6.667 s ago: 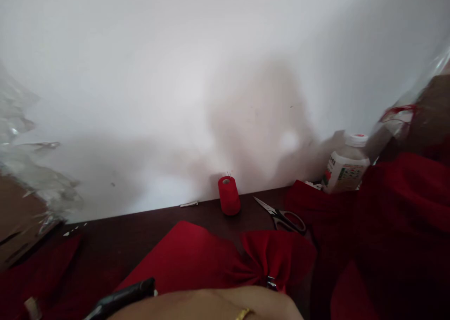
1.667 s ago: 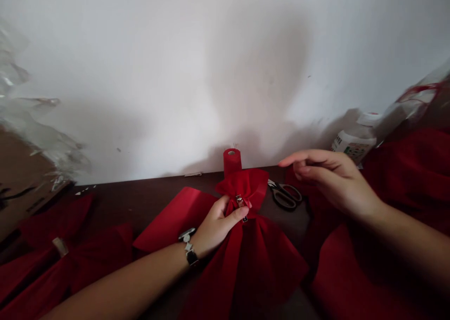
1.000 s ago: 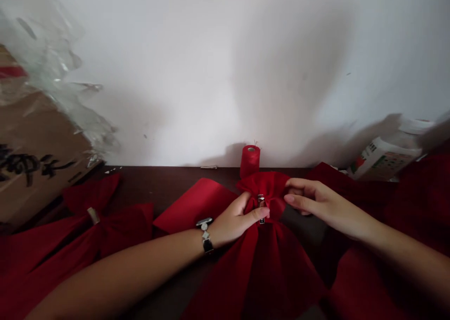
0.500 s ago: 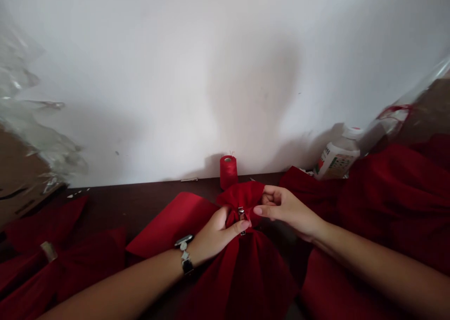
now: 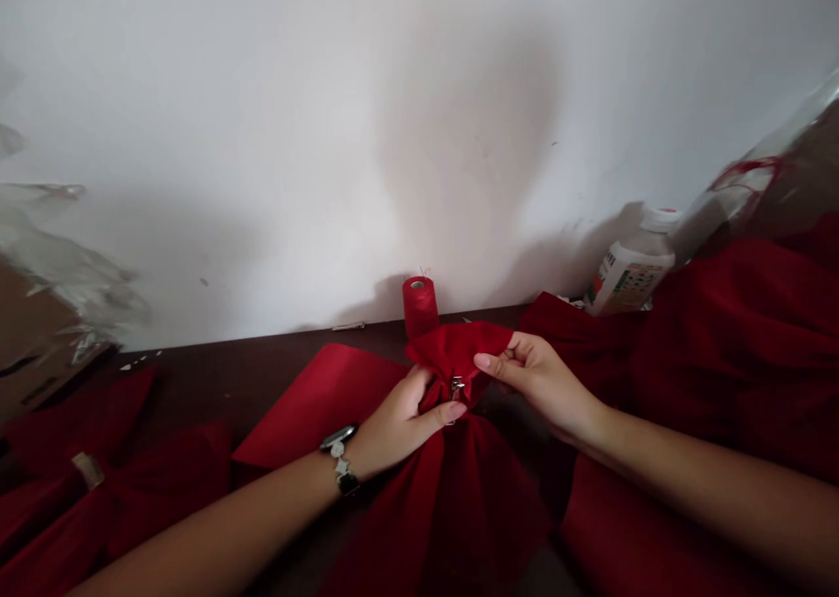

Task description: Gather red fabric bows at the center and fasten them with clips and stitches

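A red fabric bow [image 5: 459, 475] lies on the dark table [image 5: 216, 383], pinched at its middle by a small metal clip [image 5: 456, 387]. My left hand [image 5: 399, 422], with a watch on the wrist, grips the gathered middle just beside the clip. My right hand [image 5: 534, 378] is closed on the bow's upper lobe, to the right of the clip. A red thread spool [image 5: 419, 307] with needles stuck in its top stands right behind the bow, against the white wall.
A flat red fabric piece [image 5: 321, 400] lies left of the bow. Another clipped red bow [image 5: 85, 483] sits at far left by a cardboard box with plastic wrap [image 5: 39, 317]. A white bottle [image 5: 629, 269] and heaped red fabric [image 5: 740, 352] fill the right side.
The bow has been stood up lengthwise and my left hand has taken its middle. My right hand came in from the right and closed on the upper lobe, covering the scissors.
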Demonstrator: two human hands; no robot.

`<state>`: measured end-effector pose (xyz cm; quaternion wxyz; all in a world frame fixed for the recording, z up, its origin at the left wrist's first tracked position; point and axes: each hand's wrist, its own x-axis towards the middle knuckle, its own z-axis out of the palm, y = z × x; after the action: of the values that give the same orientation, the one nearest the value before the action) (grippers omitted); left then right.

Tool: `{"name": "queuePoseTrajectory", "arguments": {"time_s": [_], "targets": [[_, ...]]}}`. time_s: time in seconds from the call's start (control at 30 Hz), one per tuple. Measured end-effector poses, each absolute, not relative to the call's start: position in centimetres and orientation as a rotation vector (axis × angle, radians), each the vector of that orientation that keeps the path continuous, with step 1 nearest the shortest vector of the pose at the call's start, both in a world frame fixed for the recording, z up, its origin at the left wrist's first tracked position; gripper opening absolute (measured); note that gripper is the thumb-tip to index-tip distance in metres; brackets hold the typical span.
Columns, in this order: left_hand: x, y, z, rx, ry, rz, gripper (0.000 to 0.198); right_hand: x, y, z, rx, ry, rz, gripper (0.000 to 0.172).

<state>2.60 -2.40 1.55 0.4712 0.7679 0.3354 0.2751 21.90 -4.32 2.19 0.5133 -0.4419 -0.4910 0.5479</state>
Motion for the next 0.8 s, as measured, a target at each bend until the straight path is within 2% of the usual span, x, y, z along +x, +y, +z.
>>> {"name": "queuePoseTrajectory", "arguments": {"time_s": [0.27,0.43,0.53,0.7,0.8], "targets": [[2.8,-2.3,1.7,1.903,0.764,0.575,0.05,21.4,-4.8,3.1,-1.057,-1.112,1.283,0.042],[2.6,-2.7,1.5,1.922,0.769,0.621,0.035,21.6,-4.6,2.6,-1.105,-1.254,1.239,0.045],[2.3,-2.6,1.5,1.856,0.768,0.672,0.032,21.9,-4.6,2.1,-1.009,-1.419,1.255,0.037],[1.9,-2.5,1.5,1.759,0.633,0.7,0.041,21.6,-5.3,1.2,-0.787,-1.409,1.426,0.013],[1.7,-2.7,1.4,1.832,0.635,0.694,0.043,21.3,-5.6,1.0,-0.839,-1.353,1.453,0.015]]}}
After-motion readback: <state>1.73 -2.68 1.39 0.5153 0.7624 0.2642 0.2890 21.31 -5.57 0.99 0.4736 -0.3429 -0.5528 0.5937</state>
